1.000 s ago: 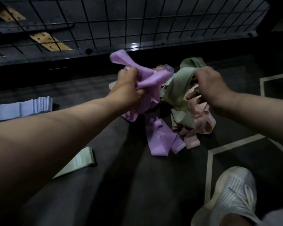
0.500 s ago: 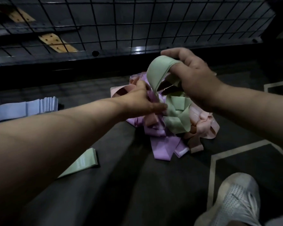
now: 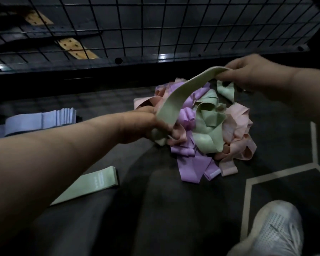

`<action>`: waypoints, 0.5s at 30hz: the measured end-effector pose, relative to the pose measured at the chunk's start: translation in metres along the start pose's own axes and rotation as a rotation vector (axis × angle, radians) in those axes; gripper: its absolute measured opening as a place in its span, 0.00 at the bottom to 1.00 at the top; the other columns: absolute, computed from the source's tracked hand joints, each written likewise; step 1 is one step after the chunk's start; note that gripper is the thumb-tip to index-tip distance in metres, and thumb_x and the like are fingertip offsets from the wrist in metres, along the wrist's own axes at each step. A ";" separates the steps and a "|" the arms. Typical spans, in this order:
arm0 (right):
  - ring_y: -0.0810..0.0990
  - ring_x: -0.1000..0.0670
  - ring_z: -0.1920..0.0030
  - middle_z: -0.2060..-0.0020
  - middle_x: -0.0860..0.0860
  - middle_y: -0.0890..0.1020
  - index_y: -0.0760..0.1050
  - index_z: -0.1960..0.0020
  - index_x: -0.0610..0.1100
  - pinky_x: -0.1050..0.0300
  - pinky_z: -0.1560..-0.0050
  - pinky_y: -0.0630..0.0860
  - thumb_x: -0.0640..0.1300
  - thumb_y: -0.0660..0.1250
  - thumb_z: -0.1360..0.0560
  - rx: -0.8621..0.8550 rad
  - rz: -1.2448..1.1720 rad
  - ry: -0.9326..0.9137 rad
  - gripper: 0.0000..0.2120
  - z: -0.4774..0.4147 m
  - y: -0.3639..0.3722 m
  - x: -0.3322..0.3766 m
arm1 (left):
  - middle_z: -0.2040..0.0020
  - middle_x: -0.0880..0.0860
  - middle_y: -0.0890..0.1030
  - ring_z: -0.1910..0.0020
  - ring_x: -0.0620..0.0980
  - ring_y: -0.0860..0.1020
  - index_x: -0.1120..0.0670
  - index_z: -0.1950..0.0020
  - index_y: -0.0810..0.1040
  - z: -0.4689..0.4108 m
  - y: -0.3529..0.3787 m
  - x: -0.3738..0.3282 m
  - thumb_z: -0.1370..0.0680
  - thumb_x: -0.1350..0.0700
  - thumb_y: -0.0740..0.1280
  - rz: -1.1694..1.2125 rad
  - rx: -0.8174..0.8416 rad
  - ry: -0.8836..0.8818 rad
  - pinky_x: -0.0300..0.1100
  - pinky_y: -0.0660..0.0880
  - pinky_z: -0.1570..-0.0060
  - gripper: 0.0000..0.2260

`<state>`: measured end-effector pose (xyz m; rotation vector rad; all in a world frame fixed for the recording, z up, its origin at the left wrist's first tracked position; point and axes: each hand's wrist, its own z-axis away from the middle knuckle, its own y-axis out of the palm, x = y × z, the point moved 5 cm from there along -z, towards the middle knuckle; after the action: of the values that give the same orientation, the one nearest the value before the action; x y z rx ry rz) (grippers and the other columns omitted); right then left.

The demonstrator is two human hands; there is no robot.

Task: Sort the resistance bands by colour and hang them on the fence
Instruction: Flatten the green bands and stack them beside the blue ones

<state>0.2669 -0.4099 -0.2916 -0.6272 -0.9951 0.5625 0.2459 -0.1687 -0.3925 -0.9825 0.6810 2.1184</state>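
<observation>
- My left hand (image 3: 148, 124) and right hand (image 3: 248, 74) each pinch an end of one green band (image 3: 175, 100), stretched above the tangled pile (image 3: 211, 133).
- The fence (image 3: 155, 24) stands behind.

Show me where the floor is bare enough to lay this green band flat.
Bare floor: the strip between the pale blue stack and the tangled pile below the fence, and right of the pile toward the pale floor line. Crowded: the pile itself, under the held green band.
</observation>
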 end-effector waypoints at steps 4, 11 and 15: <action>0.79 0.50 0.73 0.64 0.48 0.86 0.78 0.46 0.43 0.62 0.75 0.67 0.41 0.67 0.21 0.239 0.190 0.217 0.05 -0.005 0.005 -0.034 | 0.47 0.65 0.83 0.62 0.56 0.83 0.62 0.42 0.76 0.015 -0.019 0.012 0.21 0.64 0.64 -0.027 0.008 -0.074 0.42 0.78 0.67 0.08; 0.68 0.55 0.77 0.51 0.42 0.86 0.78 0.51 0.40 0.66 0.78 0.60 0.47 0.75 0.29 0.539 0.031 0.421 0.13 0.010 0.021 -0.066 | 0.56 0.57 0.85 0.61 0.52 0.85 0.60 0.48 0.78 0.033 -0.060 0.031 0.20 0.59 0.63 0.214 -0.165 -0.092 0.38 0.79 0.71 0.06; 0.64 0.57 0.81 0.63 0.44 0.83 0.74 0.58 0.41 0.68 0.81 0.57 0.47 0.73 0.30 0.549 -0.183 0.398 0.12 0.017 0.038 -0.068 | 0.65 0.52 0.82 0.72 0.45 0.79 0.60 0.51 0.77 0.039 -0.079 0.036 0.20 0.60 0.65 0.173 -0.352 -0.025 0.34 0.72 0.77 0.04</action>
<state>0.2165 -0.4263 -0.3514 -0.1427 -0.4811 0.4943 0.2724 -0.0793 -0.4123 -1.1131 0.3972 2.4540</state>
